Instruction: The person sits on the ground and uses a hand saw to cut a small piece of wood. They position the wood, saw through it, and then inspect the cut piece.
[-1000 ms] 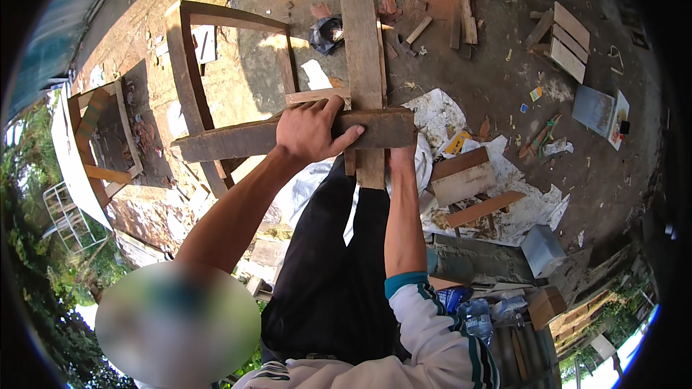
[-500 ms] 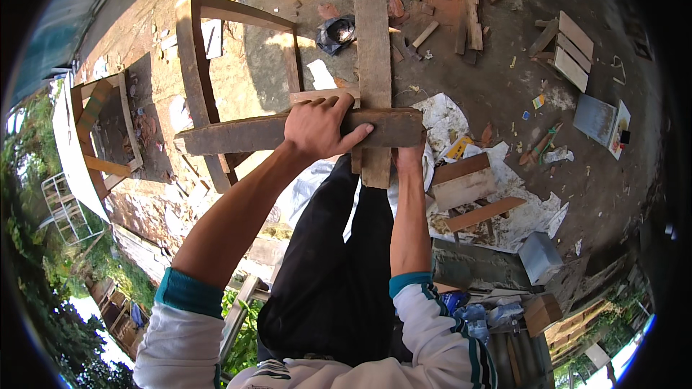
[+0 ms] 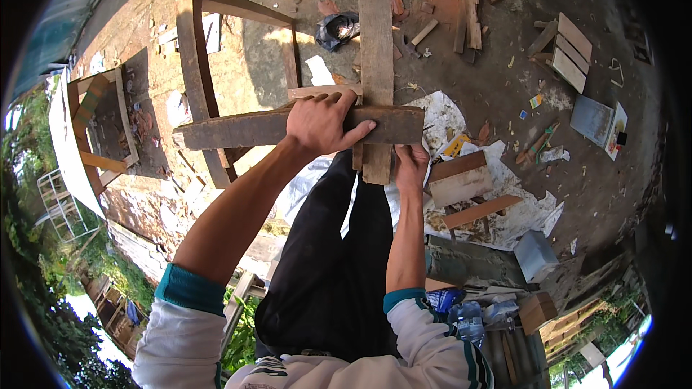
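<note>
A dark, worn wooden beam (image 3: 238, 132) lies crosswise over a paler upright plank (image 3: 375, 36), whose lower end shows below it. My left hand (image 3: 322, 124) is closed over the beam just left of the crossing, thumb stretched along its face. Below the beam's right end, beside the plank, is my right hand (image 3: 411, 167). Its fingers are curled and partly hidden against the underside; what they hold I cannot make out. Behind the beam's left part stands a wooden frame (image 3: 193, 57) with a top rail.
A black plastic bag (image 3: 337, 31) and wood offcuts litter the ground ahead. On the right lie a dirty white sheet (image 3: 530, 205), a wood block (image 3: 459, 179), a slatted wood piece (image 3: 571, 54) and a grey metal box (image 3: 535, 256). Plastic bottles (image 3: 471, 323) sit near my right elbow.
My right hand has come down and out from under the beam's right end, so more of it shows. My left hand keeps its grip on the beam. The view has shifted slightly.
</note>
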`<state>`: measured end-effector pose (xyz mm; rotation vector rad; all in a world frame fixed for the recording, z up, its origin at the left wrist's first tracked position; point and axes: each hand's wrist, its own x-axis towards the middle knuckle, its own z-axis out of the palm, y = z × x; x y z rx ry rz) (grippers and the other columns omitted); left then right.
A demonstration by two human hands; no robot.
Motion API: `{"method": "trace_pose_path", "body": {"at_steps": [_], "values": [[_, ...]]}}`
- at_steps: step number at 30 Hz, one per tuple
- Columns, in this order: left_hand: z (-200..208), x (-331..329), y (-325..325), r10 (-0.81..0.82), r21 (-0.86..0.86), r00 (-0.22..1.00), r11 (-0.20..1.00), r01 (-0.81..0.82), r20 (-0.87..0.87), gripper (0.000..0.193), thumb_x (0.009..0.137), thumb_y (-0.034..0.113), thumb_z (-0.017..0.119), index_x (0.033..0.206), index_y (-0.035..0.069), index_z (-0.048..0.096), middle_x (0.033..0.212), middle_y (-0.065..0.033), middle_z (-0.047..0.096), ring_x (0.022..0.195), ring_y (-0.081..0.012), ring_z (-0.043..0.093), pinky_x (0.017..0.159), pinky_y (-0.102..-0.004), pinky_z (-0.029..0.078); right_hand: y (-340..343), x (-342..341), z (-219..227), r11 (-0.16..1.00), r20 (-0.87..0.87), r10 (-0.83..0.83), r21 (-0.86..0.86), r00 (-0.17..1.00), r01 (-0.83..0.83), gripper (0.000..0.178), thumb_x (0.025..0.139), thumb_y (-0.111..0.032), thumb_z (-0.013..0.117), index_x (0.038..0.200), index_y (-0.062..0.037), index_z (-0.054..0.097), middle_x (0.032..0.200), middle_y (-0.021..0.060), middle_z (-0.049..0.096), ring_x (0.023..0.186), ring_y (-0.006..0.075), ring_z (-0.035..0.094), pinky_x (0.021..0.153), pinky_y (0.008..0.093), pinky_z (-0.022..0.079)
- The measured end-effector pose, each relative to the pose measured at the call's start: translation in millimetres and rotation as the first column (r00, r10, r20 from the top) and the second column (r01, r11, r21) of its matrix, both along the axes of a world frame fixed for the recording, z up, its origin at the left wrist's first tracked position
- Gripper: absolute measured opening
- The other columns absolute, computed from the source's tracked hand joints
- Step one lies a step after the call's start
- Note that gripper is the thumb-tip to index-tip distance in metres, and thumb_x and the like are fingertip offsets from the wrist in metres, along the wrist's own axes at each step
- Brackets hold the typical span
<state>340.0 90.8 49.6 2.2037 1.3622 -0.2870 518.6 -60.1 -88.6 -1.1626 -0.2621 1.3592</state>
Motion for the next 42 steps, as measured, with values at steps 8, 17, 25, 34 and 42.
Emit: {"method": "trace_pose_path", "body": {"at_steps": [8,17,25,34,42], "values": [[2.9,0.2,2.8,0.007,-0.061,0.999,0.998,-0.009,-0.04,0.069,0.093,0.07,0.049,0.117,0.007,0.057,0.092,-0.0214,0.072,0.083,-0.039,0.073,0.072,-0.0486,0.058,-42.1,2.7,5.6,0.999,-0.036,0.023,0.045,0.999,-0.021,0.011,0.097,-0.005,0.067,0.107,-0.0006,0.071,0.1,-0.0004,0.066,0.089,0.009,0.059,0.084,0.024,0.046],[5.4,2.2,3.6,0.006,-0.068,0.999,0.998,-0.009,-0.031,0.069,0.092,0.069,0.05,0.12,0.006,0.057,0.092,-0.0229,0.072,0.082,-0.0396,0.073,0.072,-0.0487,0.058,28.9,-4.8,0.7,0.981,-0.026,-0.097,-0.174,0.995,0.091,0.018,0.096,-0.013,0.069,0.108,-0.0007,0.07,0.102,0.0057,0.072,0.091,0.0134,0.067,0.08,0.0287,0.054],[2.4,2.0,1.8,0.007,-0.042,1.0,0.999,-0.008,-0.012,0.066,0.093,0.068,0.051,0.116,0.007,0.057,0.09,-0.0215,0.072,0.081,-0.0394,0.072,0.07,-0.0483,0.058,50.0,-0.1,-10.8,0.996,-0.105,-0.079,-0.058,0.991,0.073,0.016,0.093,-0.01,0.069,0.106,-0.0009,0.07,0.098,0.0066,0.072,0.084,0.0131,0.068,0.074,0.0295,0.056],[1.5,-1.0,-1.0,0.015,0.019,1.0,1.0,-0.015,0.016,0.063,0.092,0.067,0.052,0.113,0.008,0.058,0.087,-0.0196,0.072,0.08,-0.0378,0.072,0.07,-0.0477,0.057,54.5,-0.7,-10.4,0.999,-0.021,-0.047,-0.011,0.999,0.047,0.014,0.093,-0.009,0.069,0.103,-0.0015,0.072,0.096,0.0055,0.073,0.082,0.0118,0.067,0.075,0.0296,0.056],[0.1,0.1,-2.1,-0.007,0.076,1.0,0.997,0.005,0.02,0.062,0.093,0.068,0.052,0.114,0.01,0.059,0.09,-0.0198,0.072,0.082,-0.0379,0.072,0.071,-0.0475,0.057,41.4,2.6,-11.5,0.999,0.075,0.002,0.047,0.997,-0.005,0.016,0.096,-0.009,0.066,0.109,-0.001,0.072,0.106,0.0035,0.072,0.094,0.0098,0.064,0.084,0.0286,0.052]]}}
